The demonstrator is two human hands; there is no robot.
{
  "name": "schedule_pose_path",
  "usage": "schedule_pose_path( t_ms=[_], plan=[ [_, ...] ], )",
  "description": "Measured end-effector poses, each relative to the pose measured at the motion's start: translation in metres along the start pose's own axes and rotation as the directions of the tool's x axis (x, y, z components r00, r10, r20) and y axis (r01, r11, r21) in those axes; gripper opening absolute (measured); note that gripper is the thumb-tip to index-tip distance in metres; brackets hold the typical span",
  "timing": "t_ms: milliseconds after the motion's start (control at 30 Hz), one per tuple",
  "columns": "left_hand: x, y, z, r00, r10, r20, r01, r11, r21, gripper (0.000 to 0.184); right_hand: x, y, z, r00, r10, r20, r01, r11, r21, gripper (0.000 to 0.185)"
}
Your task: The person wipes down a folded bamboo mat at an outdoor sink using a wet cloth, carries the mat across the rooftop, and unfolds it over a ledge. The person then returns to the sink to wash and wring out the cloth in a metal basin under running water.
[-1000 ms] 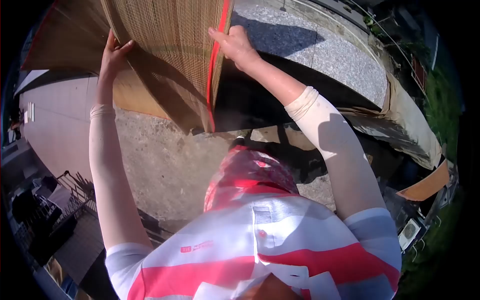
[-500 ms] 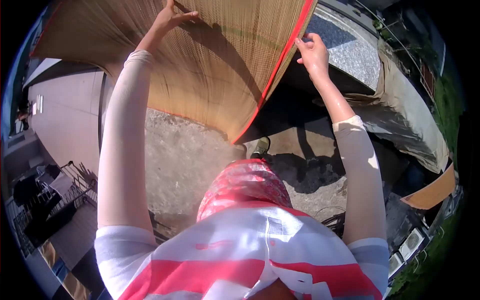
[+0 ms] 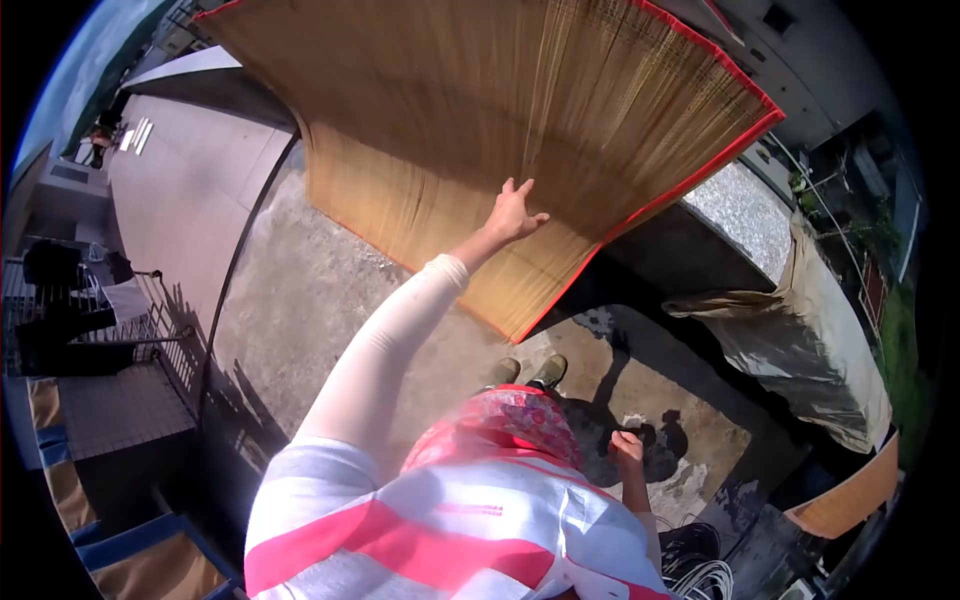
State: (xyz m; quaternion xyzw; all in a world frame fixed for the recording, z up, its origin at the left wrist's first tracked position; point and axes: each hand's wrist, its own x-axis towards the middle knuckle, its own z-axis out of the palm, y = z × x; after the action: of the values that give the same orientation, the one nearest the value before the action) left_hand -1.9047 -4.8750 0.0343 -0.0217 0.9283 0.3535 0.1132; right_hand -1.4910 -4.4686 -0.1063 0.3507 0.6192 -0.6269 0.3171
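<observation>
A large woven straw mat (image 3: pixel 430 110) with red edging hangs upright before me, its lower corner close to the concrete ground. My left hand (image 3: pixel 515 212) reaches out to the mat's lower right part with its fingers spread. Whether the fingertips press on the straw or hover just in front of it, I cannot tell. Low at my right side is my right hand (image 3: pixel 628 448), away from the mat, with its fingers curled in and nothing visible in them.
Below the mat lies rough concrete (image 3: pixel 300 270), where my shoes (image 3: pixel 547 372) stand. To the right are a silvery sheet-topped surface (image 3: pixel 745 215), a draped grey tarp (image 3: pixel 800 320) and coiled cables (image 3: pixel 700 575). A railing (image 3: pixel 165 330) and a pale sloping panel (image 3: pixel 190 185) are at the left.
My right hand has left the mat's red edge and dropped to my side. My left hand now sits lower on the mat in view. More of the mat's right edge shows.
</observation>
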Motion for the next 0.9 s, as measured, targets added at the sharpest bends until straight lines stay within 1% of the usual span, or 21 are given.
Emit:
schedule_pose_path(
  t_ms=[33, 67, 100, 133, 167, 233, 267, 300, 333, 367, 400, 500, 567, 633, 700, 733, 767, 833, 900],
  plan=[
    [-0.006, -0.008, 0.003, 0.999, -0.019, 0.035, 0.020, 0.999, -0.033, 0.102, -0.036, 0.002, 0.023, 0.984, 0.062, -0.167, -0.077, 0.993, -0.087, 0.015],
    [-0.013, -0.014, 0.006, 0.996, -0.036, 0.081, 0.041, 0.997, -0.066, 0.106, -0.042, 0.047, 0.016, 0.974, 0.191, -0.122, -0.182, 0.980, 0.080, 0.017],
    [-0.014, -0.004, -0.008, 0.999, -0.034, 0.036, 0.038, 0.990, -0.137, 0.107, -0.055, 0.062, 0.022, 0.966, 0.205, -0.154, -0.185, 0.973, 0.135, 0.018],
    [0.015, -0.020, -0.008, 0.993, 0.094, -0.066, -0.111, 0.938, -0.330, 0.111, -0.073, 0.064, 0.038, 0.957, 0.221, -0.190, -0.185, 0.964, 0.192, 0.020],
    [0.017, 0.004, -0.034, 0.992, 0.101, -0.078, -0.125, 0.888, -0.443, 0.113, -0.088, 0.066, 0.046, 0.944, 0.238, -0.226, -0.180, 0.951, 0.251, 0.022],
    [0.020, 0.056, -0.089, 0.988, 0.115, -0.100, -0.153, 0.747, -0.647, 0.116, -0.062, 0.109, 0.038, 0.953, 0.157, -0.259, -0.094, 0.967, 0.237, 0.018],
    [0.033, 0.068, -0.102, 0.985, 0.127, -0.113, -0.170, 0.728, -0.665, 0.117, -0.056, 0.110, 0.040, 0.961, 0.030, -0.274, 0.012, 0.989, 0.148, 0.018],
    [0.046, 0.079, -0.114, 0.982, 0.138, -0.126, -0.187, 0.708, -0.681, 0.118, -0.046, 0.095, 0.047, 0.957, -0.099, -0.273, 0.117, 0.992, 0.052, 0.017],
    [0.060, 0.086, -0.121, 0.985, 0.117, -0.129, -0.173, 0.736, -0.655, 0.120, -0.047, 0.066, 0.054, 0.955, -0.116, -0.273, 0.130, 0.991, 0.032, 0.018],
    [0.067, 0.092, -0.124, 0.973, 0.182, -0.142, -0.230, 0.696, -0.680, 0.122, -0.049, 0.032, 0.062, 0.954, -0.137, -0.266, 0.145, 0.989, 0.009, 0.020],
    [0.068, 0.099, -0.128, 0.975, 0.176, -0.135, -0.221, 0.705, -0.673, 0.124, -0.048, 0.004, 0.072, 0.948, -0.144, -0.283, 0.150, 0.989, -0.001, 0.023],
    [0.069, 0.113, -0.128, 0.976, 0.173, -0.132, -0.217, 0.709, -0.671, 0.125, -0.021, -0.042, 0.082, 0.942, -0.180, -0.283, 0.169, 0.984, -0.061, 0.032],
    [0.081, 0.111, -0.125, 0.980, 0.136, -0.147, -0.199, 0.733, -0.651, 0.125, -0.009, -0.076, 0.082, 0.955, -0.183, -0.235, 0.153, 0.978, -0.143, 0.034],
    [0.091, 0.108, -0.124, 0.980, 0.096, -0.174, -0.186, 0.750, -0.635, 0.124, 0.011, -0.096, 0.078, 0.946, -0.238, -0.222, 0.211, 0.968, -0.138, 0.034],
    [0.096, 0.103, -0.121, 0.972, 0.091, -0.216, -0.203, 0.786, -0.584, 0.121, 0.042, -0.101, 0.068, 0.925, -0.301, -0.233, 0.243, 0.938, -0.249, 0.034],
    [0.101, 0.096, -0.117, 0.957, 0.056, -0.285, -0.219, 0.783, -0.583, 0.114, 0.050, -0.107, 0.064, 0.923, -0.314, -0.222, 0.255, 0.932, -0.259, 0.033],
    [0.101, 0.086, -0.114, 0.957, 0.086, -0.278, -0.242, 0.768, -0.593, 0.108, 0.058, -0.112, 0.059, 0.921, -0.329, -0.211, 0.268, 0.925, -0.271, 0.033],
    [0.093, 0.065, -0.096, 0.915, 0.017, -0.404, -0.296, 0.709, -0.640, 0.101, 0.064, -0.120, 0.052, 0.927, -0.314, -0.202, 0.249, 0.923, -0.293, 0.032],
    [0.075, 0.042, -0.076, 0.947, -0.058, -0.317, -0.188, 0.700, -0.689, 0.096, 0.067, -0.120, 0.046, 0.934, -0.297, -0.197, 0.233, 0.927, -0.294, 0.032]
  ],
)
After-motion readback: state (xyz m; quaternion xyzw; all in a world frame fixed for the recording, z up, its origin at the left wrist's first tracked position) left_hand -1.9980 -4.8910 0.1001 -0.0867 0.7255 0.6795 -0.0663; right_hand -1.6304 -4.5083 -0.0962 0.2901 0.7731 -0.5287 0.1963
